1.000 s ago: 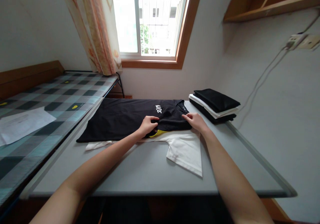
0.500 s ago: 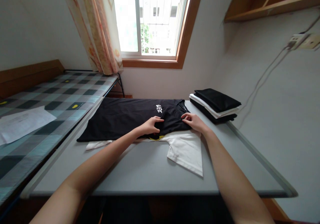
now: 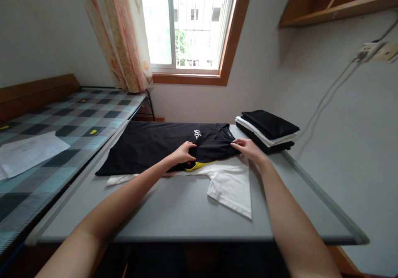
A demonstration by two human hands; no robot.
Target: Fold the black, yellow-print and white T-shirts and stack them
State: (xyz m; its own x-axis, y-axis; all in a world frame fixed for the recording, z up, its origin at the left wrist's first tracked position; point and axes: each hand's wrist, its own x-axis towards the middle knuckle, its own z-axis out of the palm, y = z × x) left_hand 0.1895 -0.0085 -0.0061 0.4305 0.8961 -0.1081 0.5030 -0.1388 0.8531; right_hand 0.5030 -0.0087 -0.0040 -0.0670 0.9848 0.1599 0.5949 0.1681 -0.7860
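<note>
A black shirt (image 3: 149, 145) with white lettering lies across the grey table (image 3: 186, 211), its collar toward the right. Under its near edge a white shirt (image 3: 231, 184) sticks out, one sleeve spread toward me. A yellow strip (image 3: 199, 165) shows along the black shirt's near edge. My left hand (image 3: 183, 153) is on the black shirt below the lettering, its thumb and fingers closed on a fold of the cloth. My right hand (image 3: 247, 147) pinches the black shirt beside the collar.
At the table's back right stands a stack of folded black and white clothes (image 3: 269, 124). On the left is a bed (image 3: 77, 112) with a checked cover and paper sheets (image 3: 31, 153). A window and curtain are behind; a shelf hangs at the upper right.
My right hand has moved slightly right and closed on the cloth. My left hand has shifted a little left. The near edge of the black shirt is drawn up, showing more yellow.
</note>
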